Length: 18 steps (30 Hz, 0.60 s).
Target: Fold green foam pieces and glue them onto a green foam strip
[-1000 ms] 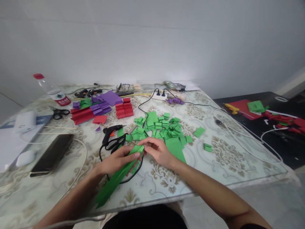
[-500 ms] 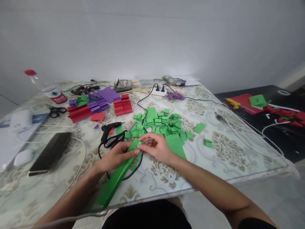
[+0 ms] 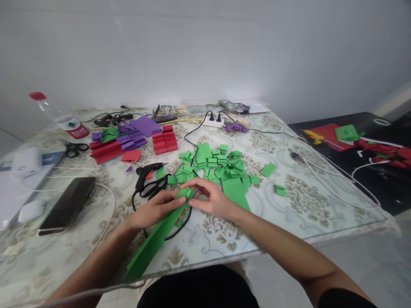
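Note:
A long strip of green paper (image 3: 153, 244), folded lengthwise, slants from the table's front edge up to both hands. My left hand (image 3: 157, 208) is closed around its upper part, thumb on top. At the strip's far end, my right hand (image 3: 210, 196) pinches the paper between thumb and fingers; the fingertips are partly hidden. Just beyond the hands lies a pile of small folded green paper pieces (image 3: 221, 161). A flat green sheet (image 3: 236, 192) rests right of my right hand. Close to my left hand are black-handled scissors (image 3: 156, 187) and a black glue gun (image 3: 143, 173).
A phone (image 3: 67, 205), white cases and a bottle (image 3: 72, 126) stand on the left. Purple paper (image 3: 146, 125) and red folded paper (image 3: 165, 140) lie behind. A power strip (image 3: 213, 122) sends black cables across the table. On a dark surface at right lies a yellow glue gun (image 3: 314, 137).
My right-hand fingers have shifted slightly at the strip's end, and the strip's lower part has opened wider along its fold. Both hands stay on the paper.

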Motion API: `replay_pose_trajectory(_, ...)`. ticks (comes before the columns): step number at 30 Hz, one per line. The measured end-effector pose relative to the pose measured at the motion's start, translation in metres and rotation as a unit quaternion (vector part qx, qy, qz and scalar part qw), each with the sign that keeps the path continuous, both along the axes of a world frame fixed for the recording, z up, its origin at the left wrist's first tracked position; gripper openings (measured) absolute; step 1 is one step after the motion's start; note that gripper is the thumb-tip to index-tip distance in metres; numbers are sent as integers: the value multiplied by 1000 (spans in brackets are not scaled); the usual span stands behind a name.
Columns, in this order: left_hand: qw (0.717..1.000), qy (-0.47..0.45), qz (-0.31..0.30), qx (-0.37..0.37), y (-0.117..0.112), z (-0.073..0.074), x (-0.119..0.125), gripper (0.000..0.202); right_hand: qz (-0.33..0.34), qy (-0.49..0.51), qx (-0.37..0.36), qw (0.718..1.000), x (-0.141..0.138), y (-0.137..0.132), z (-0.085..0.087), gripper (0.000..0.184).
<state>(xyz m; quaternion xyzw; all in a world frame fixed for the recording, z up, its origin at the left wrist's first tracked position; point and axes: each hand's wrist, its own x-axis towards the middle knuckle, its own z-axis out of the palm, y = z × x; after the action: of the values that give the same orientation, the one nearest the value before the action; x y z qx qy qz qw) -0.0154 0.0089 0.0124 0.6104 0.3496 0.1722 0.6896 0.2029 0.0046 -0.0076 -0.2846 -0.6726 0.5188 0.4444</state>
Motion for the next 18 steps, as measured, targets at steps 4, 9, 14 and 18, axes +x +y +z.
replay_pose_trajectory(4, 997, -1, -3, -79, -2, 0, 1, 43, -3, -29, 75, 997, -1, 1, 1, 19)
replay_pose_trajectory(9, 993, 2, -13, -115, -6, 4, 1, 47, -13, -57, 41, 997, 1, 1, 0, 18)
replay_pose_trajectory(14, 995, 0, -33, -94, -4, 3, -3, 48, -1, -48, 16, 999, 1, 1, 0, 15)
replay_pose_trajectory(18, 993, 5, -36, -110, -2, 1, -6, 46, 3, -32, -11, 999, 0, 1, 1, 14)
